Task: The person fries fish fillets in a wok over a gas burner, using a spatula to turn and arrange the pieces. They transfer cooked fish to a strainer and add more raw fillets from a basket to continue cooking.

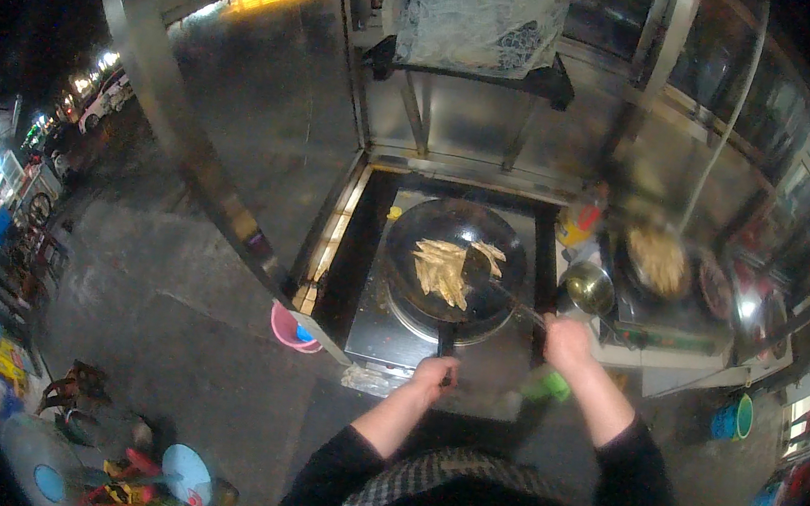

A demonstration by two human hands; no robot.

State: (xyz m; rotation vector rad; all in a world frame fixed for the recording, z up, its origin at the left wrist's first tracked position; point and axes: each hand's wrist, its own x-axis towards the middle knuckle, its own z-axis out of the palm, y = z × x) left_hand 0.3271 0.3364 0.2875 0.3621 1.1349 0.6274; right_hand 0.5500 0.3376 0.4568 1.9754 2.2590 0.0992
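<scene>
A dark wok (416, 217) sits on a stove (369, 323), with pale, strip-like pieces of food (441, 271) lying in its middle and a few more at the right. My left hand (437, 375) is closed around the wok's handle (446, 339). In my right hand (566, 342) is the handle of a metal cooking utensil (520, 308); its dark round head (477, 266) rests in the wok among the food pieces. Whether the head is a ladle or a turner cannot be told.
Right of the stove stand a metal bowl (589, 288), bottles (577, 226) and a pan of similar food (657, 259), partly in steam. A pink bucket (288, 326) is at the stove's lower left. A metal frame post (213, 194) runs down the left side.
</scene>
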